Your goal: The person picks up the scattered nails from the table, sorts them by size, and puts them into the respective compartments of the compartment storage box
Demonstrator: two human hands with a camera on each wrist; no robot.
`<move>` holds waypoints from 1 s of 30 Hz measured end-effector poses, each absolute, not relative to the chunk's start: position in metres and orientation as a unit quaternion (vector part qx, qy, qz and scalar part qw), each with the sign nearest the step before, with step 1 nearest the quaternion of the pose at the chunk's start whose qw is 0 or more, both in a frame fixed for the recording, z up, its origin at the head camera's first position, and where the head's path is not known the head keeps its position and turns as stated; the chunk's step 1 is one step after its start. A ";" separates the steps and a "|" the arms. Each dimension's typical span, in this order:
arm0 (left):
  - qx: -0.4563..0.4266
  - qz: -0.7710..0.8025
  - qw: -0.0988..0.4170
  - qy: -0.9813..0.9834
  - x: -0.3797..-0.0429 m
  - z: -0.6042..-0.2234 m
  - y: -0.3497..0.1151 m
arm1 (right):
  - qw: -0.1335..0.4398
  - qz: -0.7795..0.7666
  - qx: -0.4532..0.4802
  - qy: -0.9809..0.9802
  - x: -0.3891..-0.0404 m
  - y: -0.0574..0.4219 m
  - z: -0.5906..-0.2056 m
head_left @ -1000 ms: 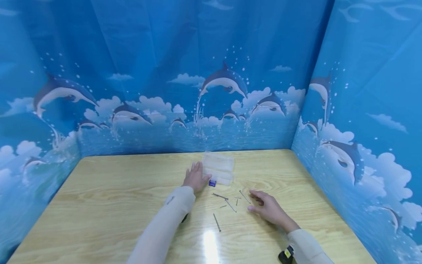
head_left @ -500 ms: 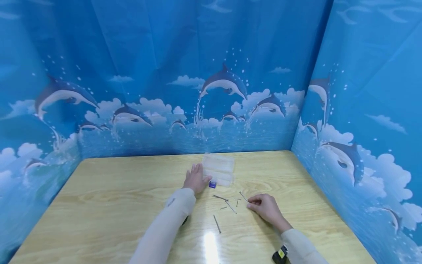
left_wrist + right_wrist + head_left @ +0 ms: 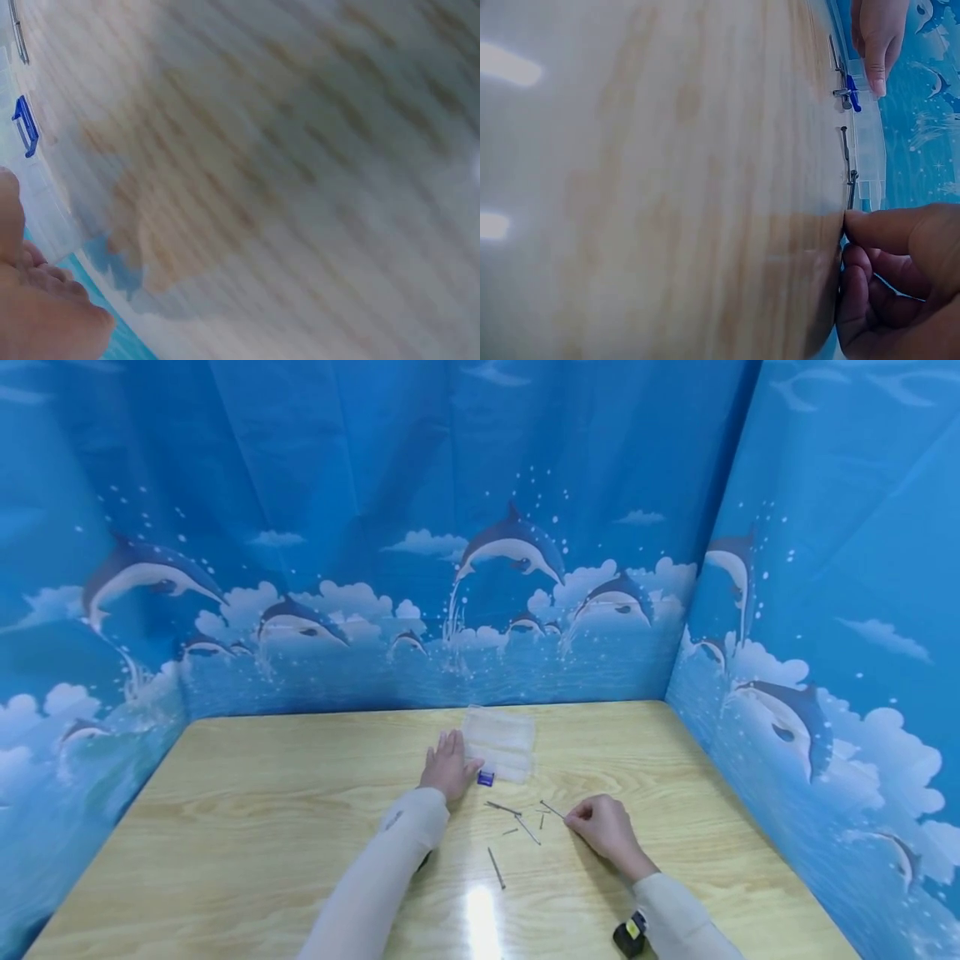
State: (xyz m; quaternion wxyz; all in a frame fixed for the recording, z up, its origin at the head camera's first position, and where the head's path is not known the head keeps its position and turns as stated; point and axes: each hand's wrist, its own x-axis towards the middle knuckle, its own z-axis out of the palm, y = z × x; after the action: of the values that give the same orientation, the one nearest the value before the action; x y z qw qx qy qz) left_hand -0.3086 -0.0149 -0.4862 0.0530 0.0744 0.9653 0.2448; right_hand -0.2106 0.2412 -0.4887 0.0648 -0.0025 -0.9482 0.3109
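My left hand (image 3: 447,766) lies flat on the wooden table (image 3: 240,827), its fingers straight, touching the left side of a clear plastic box (image 3: 501,744) with a blue latch (image 3: 486,778). The same box (image 3: 870,142) and left hand (image 3: 877,37) show in the right wrist view. My right hand (image 3: 592,821) has its fingers curled and pinches the end of a long thin nail (image 3: 552,809), the same nail (image 3: 850,191) seen at my fingertips (image 3: 862,225) in the right wrist view. Several more nails (image 3: 517,827) lie scattered between my hands.
Blue dolphin-print curtains (image 3: 480,527) wall the table at the back and both sides. One longer nail (image 3: 495,867) lies apart, nearer to me. A black wrist strap (image 3: 628,937) shows at the right sleeve. The left wrist view is a blurred close-up of the table (image 3: 285,180).
My right hand moved left from a relaxed, open pose, curled its fingers and pinched a long nail, now tilted up from the table. My left hand stayed by the box.
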 end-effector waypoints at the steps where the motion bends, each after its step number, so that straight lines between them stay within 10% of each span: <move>1: 0.074 0.240 0.054 0.966 -0.309 -0.486 -0.015 | 0.062 0.309 -0.001 -0.949 -0.211 0.241 -0.489; 30: 0.078 0.215 0.055 0.972 -0.311 -0.489 -0.015 | 0.034 0.327 0.001 -0.945 -0.222 0.242 -0.475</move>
State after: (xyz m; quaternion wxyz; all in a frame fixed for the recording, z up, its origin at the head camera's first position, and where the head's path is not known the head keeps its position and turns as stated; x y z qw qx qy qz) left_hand -0.3107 -0.0151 -0.4892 0.0552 0.0777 0.9720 0.2146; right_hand -0.2221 0.2419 -0.4750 0.0341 0.0011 -0.9445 0.3266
